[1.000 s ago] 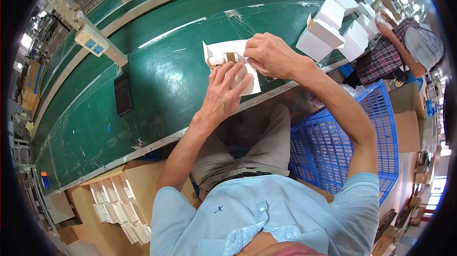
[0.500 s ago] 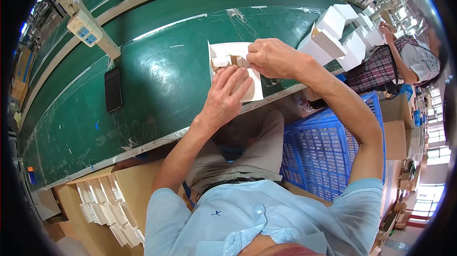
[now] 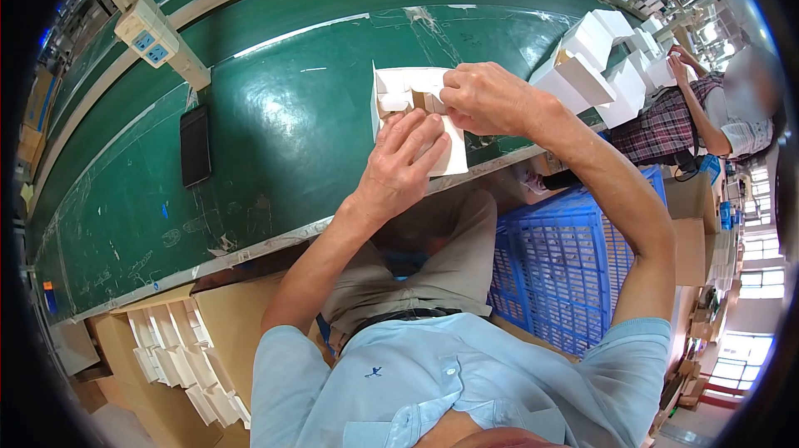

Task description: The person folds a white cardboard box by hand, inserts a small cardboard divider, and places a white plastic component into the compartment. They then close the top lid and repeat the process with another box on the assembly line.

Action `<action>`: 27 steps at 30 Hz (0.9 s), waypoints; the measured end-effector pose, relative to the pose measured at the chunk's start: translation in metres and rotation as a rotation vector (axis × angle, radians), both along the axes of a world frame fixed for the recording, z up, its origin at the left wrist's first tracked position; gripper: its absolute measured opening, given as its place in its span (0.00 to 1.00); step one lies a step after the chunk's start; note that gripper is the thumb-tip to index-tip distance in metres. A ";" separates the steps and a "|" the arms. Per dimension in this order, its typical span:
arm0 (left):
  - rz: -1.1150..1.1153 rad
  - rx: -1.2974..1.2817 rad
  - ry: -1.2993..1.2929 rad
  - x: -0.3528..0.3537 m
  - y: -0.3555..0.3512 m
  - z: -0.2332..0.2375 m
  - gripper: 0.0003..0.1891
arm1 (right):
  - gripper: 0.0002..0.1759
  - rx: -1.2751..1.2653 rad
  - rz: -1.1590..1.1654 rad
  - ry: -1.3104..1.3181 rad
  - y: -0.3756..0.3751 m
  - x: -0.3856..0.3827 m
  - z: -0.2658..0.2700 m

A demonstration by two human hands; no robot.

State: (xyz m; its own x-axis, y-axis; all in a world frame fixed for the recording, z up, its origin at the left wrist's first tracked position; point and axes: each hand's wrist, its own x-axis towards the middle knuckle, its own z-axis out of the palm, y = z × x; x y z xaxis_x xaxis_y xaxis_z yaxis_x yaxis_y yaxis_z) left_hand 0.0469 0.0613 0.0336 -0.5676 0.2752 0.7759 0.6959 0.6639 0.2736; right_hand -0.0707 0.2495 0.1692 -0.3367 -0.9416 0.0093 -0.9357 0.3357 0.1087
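Note:
A small white cardboard box point(image 3: 452, 155) lies opened on the green worktable, with folded white partitions and a brown patch showing inside. My left hand point(image 3: 398, 161) reaches over its near left side, the fingers bent together and touching the partitions; their tips are partly hidden in the box. At the right wall, my right hand point(image 3: 487, 101) is closed in a pinch on a white cardboard edge of the box. Its fingertips are mostly covered by the hand itself.
A black phone point(image 3: 196, 146) lies left, below a socket post point(image 3: 148, 38). White boxes point(image 3: 587, 57) stand right, near a co-worker point(image 3: 666, 136). A blue crate point(image 3: 553, 269) is beside my legs; a carton of white inserts point(image 3: 229, 327) stands lower left.
The view has shifted slightly, so the box appears a little higher and farther right. Both hands stay at the box, with small finger movements inside it.

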 end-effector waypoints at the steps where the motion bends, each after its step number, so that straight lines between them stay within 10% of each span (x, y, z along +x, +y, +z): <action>1: 0.001 0.002 -0.004 0.000 0.000 0.001 0.36 | 0.06 -0.013 0.000 0.008 0.000 0.002 0.000; 17: 0.007 0.009 0.038 0.000 -0.002 0.005 0.22 | 0.07 0.084 0.030 0.069 -0.007 0.004 -0.004; 27: -0.027 0.031 -0.011 -0.003 -0.004 0.000 0.31 | 0.05 0.047 0.028 -0.019 -0.005 -0.006 0.008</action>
